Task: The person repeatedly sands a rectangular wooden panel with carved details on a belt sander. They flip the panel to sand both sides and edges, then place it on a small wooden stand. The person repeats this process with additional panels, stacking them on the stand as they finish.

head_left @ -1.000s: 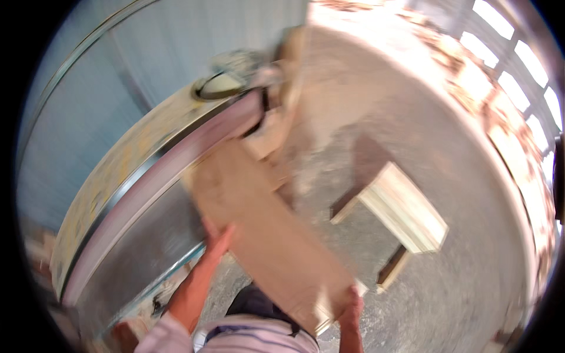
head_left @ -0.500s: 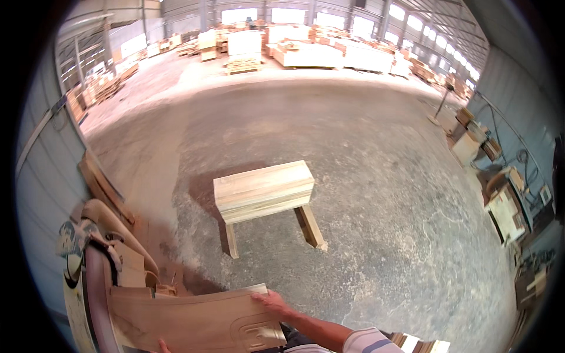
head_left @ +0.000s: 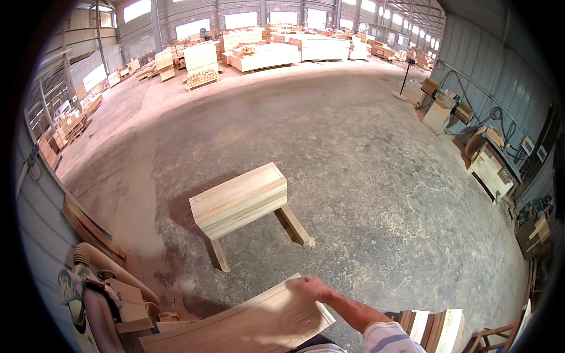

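Note:
A long carved wooden panel (head_left: 247, 320) slants across the lower middle, with a routed pattern at its right end. My right hand (head_left: 309, 288) grips its far edge near the right corner, fingers closed over the wood. My left hand is out of view, and the panel's near edge runs off the lower edge of the picture. Left of the panel stands a belt sander (head_left: 101, 312) with a brownish belt, the panel's left end lying just to the right of it. Ahead on the floor, a neat stack of similar panels (head_left: 238, 197) rests on two wooden beams (head_left: 296, 226).
Another stack of panels (head_left: 432, 326) stands at the lower right, beside my right arm. A thick hose (head_left: 118, 267) runs behind the sander. Long boards (head_left: 91, 226) lean on the left wall. Machinery (head_left: 494, 165) lines the right wall, and wood piles (head_left: 265, 56) fill the background.
The panel has shifted right, away from the sander belt, and its right end has swung up and away. My right hand moved with it. My left fingertips have left the view, which has turned right.

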Demonstrator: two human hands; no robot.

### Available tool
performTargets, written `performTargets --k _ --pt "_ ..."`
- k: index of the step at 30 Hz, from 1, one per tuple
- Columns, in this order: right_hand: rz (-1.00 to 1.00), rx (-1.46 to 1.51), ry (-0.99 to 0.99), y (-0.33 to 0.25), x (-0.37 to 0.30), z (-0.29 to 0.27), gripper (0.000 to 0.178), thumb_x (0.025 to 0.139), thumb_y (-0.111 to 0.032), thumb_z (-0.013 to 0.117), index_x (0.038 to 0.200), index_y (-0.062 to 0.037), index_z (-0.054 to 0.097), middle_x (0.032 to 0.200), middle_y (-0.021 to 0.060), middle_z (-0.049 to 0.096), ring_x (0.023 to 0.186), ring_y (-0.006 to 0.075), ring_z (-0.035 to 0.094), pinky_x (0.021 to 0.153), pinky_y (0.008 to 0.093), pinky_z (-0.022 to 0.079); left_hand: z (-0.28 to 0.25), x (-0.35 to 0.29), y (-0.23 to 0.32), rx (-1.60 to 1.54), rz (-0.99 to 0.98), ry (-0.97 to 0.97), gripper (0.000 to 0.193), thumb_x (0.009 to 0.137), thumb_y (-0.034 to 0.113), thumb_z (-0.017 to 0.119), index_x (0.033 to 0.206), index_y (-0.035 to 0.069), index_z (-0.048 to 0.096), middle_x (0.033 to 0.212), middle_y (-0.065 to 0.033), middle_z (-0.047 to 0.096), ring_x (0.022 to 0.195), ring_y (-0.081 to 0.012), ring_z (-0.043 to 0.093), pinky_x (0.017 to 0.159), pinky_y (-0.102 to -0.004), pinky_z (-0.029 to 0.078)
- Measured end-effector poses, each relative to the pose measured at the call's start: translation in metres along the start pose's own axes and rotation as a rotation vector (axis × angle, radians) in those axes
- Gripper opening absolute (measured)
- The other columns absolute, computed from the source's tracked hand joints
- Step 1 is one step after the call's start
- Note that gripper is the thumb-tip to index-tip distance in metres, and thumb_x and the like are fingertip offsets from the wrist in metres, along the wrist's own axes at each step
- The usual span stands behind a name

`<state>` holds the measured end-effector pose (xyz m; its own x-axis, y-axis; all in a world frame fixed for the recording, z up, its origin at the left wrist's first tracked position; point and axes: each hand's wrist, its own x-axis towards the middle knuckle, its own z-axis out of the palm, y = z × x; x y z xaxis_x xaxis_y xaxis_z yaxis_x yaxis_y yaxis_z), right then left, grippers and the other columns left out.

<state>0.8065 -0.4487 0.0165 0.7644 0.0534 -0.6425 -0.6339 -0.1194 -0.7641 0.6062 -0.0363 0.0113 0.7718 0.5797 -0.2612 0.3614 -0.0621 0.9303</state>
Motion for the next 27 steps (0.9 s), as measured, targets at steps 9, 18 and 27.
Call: performTargets --k 9,18,27 --pt "-0.161 -0.061 0.324 0.037 0.024 0.005 0.059 0.091 -0.050 0.033 0.097 0.0004 0.062 0.097 0.0240 0.061 0.094 0.0355 0.058 0.082 0.0391 0.043 -0.041 0.009 0.022 -0.359 0.092 0.070 0.049 0.089 0.025 0.058 0.129 0.002 0.040 0.130 -0.0157 0.044 0.115 -0.0256 0.044 0.099 -0.0412 0.036" --pt "-0.730 -0.245 0.394 0.020 0.058 0.035 0.049 0.096 -0.041 0.033 0.111 -0.0005 0.056 0.109 0.0177 0.059 0.102 0.0282 0.056 0.085 0.0381 0.043 0.028 0.030 0.136 -0.498 0.029 0.131 0.033 0.079 0.020 0.066 0.105 0.003 0.057 0.100 -0.0037 0.058 0.088 -0.0150 0.054 0.080 -0.0333 0.045" --pt "-0.471 0.879 -0.220 -0.120 -0.047 0.094 0.058 0.097 -0.044 0.023 0.119 0.0034 0.049 0.119 0.0193 0.055 0.112 0.0276 0.050 0.097 0.0399 0.034 0.074 0.024 0.130 0.126 0.258 -0.374 0.026 0.073 0.009 0.074 0.097 0.003 0.067 0.090 -0.0029 0.068 0.081 -0.0094 0.061 0.073 -0.0266 0.049"
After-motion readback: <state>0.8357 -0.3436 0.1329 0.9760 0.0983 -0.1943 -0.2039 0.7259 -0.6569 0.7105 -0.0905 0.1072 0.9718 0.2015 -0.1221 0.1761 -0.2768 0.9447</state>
